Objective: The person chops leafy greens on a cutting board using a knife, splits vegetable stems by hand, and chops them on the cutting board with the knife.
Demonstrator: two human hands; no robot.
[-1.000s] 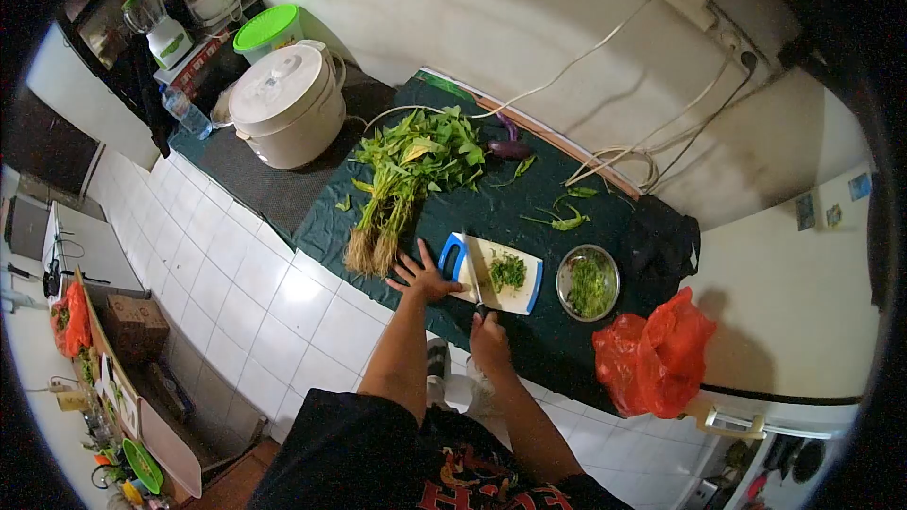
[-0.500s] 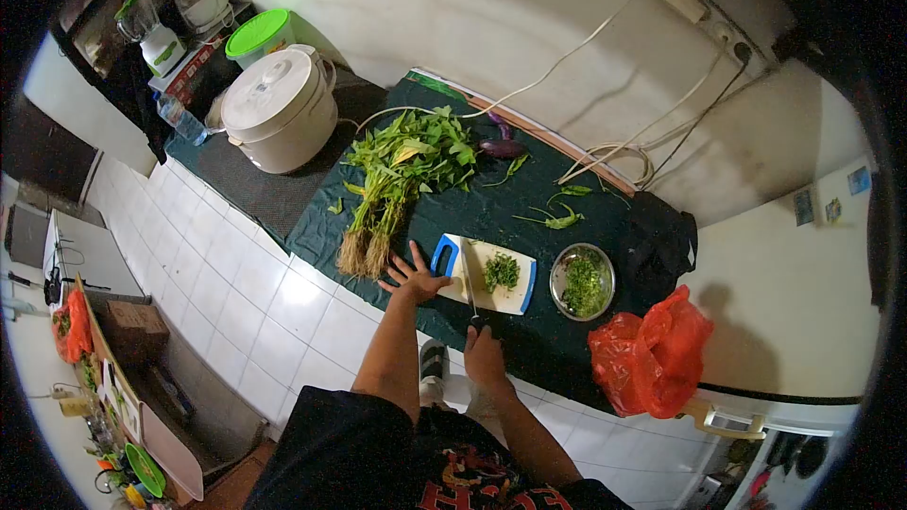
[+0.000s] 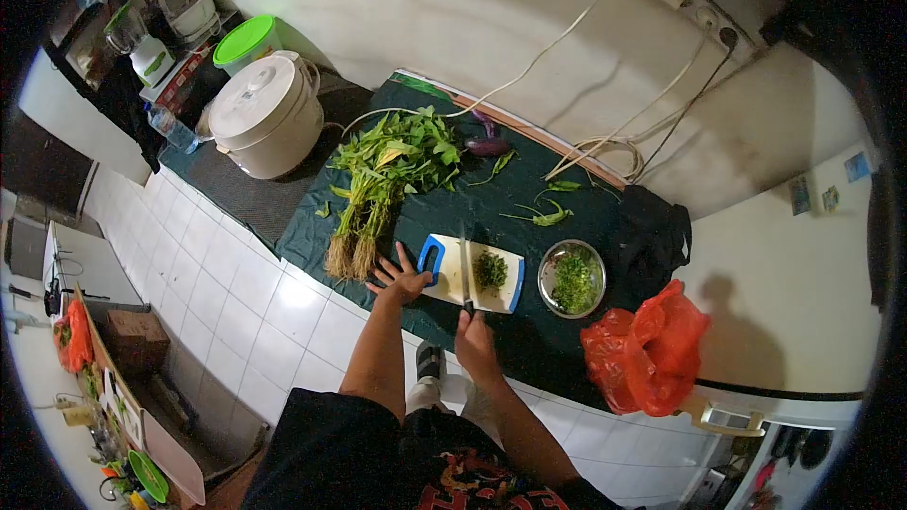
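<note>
My right hand [image 3: 475, 335] is wrapped round the black handle of a knife [image 3: 464, 269]. Its long blade lies across a white cutting board [image 3: 448, 289] with blue ends, pointing away from me. Just right of the blade is a small heap of finely chopped greens [image 3: 489, 270]. My left hand [image 3: 401, 285] rests with fingers spread on the dark green cloth, its thumb by the board's blue handle. Beyond that hand lies a large bunch of leafy greens [image 3: 392, 156] with pale roots towards me. A steel bowl [image 3: 545, 297] right of the board holds more chopped greens.
Green chillies [image 3: 548, 217] and purple eggplants [image 3: 487, 145] lie farther back. A red plastic bag [image 3: 652, 345] sits at the right front edge, with a black bag [image 3: 654, 227] behind it. A white rice cooker [image 3: 269, 118] stands left; cables [image 3: 605, 156] run along the wall.
The knife has shifted slightly away from me and nearer the chopped heap. My left hand stays spread beside the board's handle. The whole view has moved a little.
</note>
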